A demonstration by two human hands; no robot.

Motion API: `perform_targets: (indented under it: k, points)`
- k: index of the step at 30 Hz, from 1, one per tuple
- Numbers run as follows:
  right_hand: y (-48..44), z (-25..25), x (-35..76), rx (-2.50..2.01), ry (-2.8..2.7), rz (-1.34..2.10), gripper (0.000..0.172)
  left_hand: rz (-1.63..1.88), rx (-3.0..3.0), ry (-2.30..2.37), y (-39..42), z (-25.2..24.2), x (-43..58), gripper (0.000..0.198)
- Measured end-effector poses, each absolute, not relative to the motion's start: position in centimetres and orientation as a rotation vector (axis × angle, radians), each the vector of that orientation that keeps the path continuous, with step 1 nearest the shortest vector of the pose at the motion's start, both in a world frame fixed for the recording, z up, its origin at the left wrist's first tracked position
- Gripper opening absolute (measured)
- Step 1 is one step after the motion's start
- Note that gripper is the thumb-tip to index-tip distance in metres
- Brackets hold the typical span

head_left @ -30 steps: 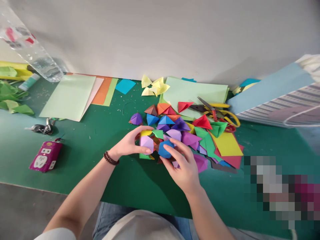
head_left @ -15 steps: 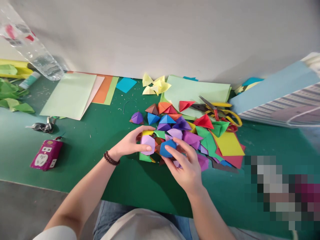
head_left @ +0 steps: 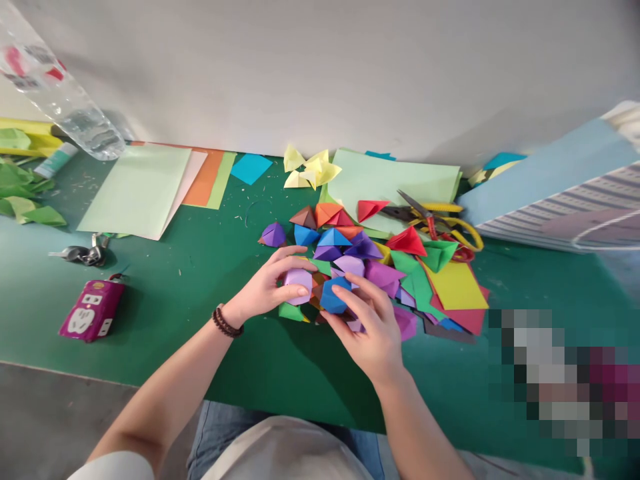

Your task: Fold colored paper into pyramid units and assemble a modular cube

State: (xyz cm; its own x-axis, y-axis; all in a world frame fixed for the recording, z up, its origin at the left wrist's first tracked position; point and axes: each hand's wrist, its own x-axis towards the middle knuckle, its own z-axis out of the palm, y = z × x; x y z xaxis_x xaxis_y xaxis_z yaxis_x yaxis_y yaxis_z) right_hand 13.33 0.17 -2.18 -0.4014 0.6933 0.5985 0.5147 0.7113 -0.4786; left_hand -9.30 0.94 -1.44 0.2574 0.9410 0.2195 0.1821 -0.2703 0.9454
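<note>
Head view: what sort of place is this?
Probably a paper-craft work table: green mat strewn with folded paper pieces, coloured sheets, scissors. The left hand holds a lilac piece, the right hand a blue piece.

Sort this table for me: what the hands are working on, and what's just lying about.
In hand: left hand grips the lilac folded piece; right hand grips the blue folded piece; the pile of folded pieces lies right behind them.
Lying about: scissors, keys, purple pack, plastic bottle, paper sheets.
</note>
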Motion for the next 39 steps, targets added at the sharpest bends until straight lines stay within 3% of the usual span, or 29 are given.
perform_targets:
  k: [6, 39]
  points:
    - [0.2, -2.4, 13.3, -0.898, -2.09, 0.303, 0.059, 0.952, 1.76, 0.915, 1.1, -1.0, -10.0, 0.051]
    - [0.3, -1.2, 13.1, -0.937, -2.127, 0.233, 0.044, 1.055, 1.912, 1.027, 1.0, -1.0, -10.1, 0.04]
